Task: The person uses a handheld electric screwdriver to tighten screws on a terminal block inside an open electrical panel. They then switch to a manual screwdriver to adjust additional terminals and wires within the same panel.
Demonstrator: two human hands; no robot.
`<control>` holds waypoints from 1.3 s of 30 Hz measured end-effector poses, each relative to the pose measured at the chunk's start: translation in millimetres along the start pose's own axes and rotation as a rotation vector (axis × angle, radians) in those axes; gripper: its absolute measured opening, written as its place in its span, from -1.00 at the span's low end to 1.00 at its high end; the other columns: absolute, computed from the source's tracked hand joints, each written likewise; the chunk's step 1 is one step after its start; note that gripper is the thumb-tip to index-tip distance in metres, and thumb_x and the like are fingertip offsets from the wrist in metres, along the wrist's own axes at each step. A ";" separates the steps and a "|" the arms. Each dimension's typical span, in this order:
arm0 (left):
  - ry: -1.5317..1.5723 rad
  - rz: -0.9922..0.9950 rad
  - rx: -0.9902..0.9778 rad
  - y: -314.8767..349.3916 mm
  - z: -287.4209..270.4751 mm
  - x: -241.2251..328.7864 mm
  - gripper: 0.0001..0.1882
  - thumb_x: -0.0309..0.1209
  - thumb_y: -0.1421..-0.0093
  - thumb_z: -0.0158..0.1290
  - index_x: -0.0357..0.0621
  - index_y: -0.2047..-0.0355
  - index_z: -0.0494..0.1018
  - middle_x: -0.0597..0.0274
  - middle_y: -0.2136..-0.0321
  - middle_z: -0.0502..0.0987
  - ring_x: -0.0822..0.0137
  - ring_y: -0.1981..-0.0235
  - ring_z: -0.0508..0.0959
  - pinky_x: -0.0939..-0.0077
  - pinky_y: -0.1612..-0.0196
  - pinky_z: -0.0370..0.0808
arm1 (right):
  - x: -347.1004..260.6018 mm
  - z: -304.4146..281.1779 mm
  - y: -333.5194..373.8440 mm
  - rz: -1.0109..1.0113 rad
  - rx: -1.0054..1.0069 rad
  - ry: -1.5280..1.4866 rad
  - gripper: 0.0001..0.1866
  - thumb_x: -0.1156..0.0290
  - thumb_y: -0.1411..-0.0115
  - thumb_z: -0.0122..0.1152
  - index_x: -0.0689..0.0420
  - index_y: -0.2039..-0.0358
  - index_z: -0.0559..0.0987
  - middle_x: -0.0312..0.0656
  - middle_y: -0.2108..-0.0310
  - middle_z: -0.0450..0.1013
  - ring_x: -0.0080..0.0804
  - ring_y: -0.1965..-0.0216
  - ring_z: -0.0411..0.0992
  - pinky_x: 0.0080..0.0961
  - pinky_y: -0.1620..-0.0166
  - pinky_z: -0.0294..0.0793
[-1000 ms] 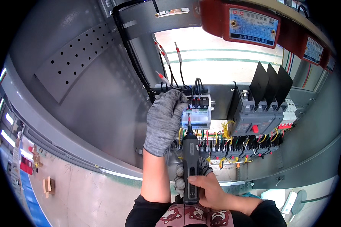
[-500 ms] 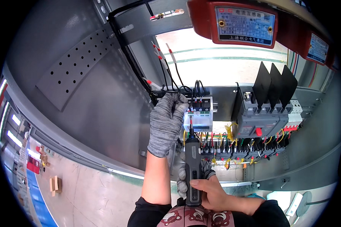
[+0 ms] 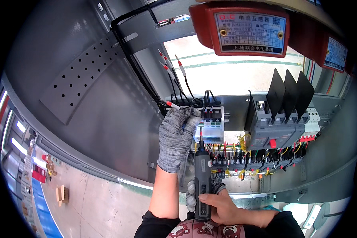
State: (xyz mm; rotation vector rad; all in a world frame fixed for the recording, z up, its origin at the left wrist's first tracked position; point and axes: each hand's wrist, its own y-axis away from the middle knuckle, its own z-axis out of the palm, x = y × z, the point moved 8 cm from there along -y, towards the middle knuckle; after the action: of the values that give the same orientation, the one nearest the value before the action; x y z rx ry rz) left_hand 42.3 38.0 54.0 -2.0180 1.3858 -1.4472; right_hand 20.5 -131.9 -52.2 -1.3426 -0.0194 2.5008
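In the head view, our right hand (image 3: pixel 218 204) wraps its fingers round the dark grey power screwdriver (image 3: pixel 203 174), whose long axis runs straight away from us, its tip at the front of the pale terminal module (image 3: pixel 213 135). Our gloved left hand (image 3: pixel 174 139) is nearer the module, fingers curled by its upper left; we cannot tell whether they pinch anything.

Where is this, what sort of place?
Likely an electrical panel assembly shop: a grey cabinet fitted with a breaker, a powered screwdriver held at a wired module, and strip lights beyond.
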 end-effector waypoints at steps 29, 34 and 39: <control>-0.087 0.088 -0.126 -7.8 6.1 2.4 -0.85 -0.49 -0.05 0.10 -0.27 0.35 0.52 0.08 0.39 0.48 0.21 0.32 0.51 0.42 0.21 0.44 | 4.5 4.5 -9.9 -0.175 0.141 0.451 -0.70 0.23 -0.30 -0.17 0.21 0.21 0.39 -0.28 0.49 0.37 -0.56 0.48 0.36 -0.61 0.38 0.40; -0.038 0.075 -0.097 -7.6 6.0 3.2 -0.85 -0.49 -0.04 0.11 -0.28 0.36 0.53 0.07 0.40 0.49 0.19 0.32 0.51 0.41 0.21 0.44 | 21.4 1.1 -12.3 0.189 0.243 0.041 -0.74 0.29 -0.23 -0.09 0.21 0.20 0.37 -0.26 0.50 0.38 -0.52 0.50 0.37 -0.59 0.40 0.40; -0.054 0.098 -0.087 -7.3 6.7 1.8 -0.86 -0.48 -0.04 0.11 -0.27 0.37 0.53 0.07 0.40 0.49 0.17 0.33 0.50 0.40 0.21 0.44 | 35.2 -3.4 -14.6 0.164 0.108 -0.114 -0.47 0.68 0.05 0.23 0.24 0.06 0.24 -0.16 0.43 0.44 -0.43 0.48 0.47 -0.56 0.43 0.47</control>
State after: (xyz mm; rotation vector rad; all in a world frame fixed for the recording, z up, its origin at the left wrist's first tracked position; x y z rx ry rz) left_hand 51.9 38.3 57.1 -1.9958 1.5268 -1.3025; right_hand 8.8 -109.0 -80.4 -1.2022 0.2061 2.6686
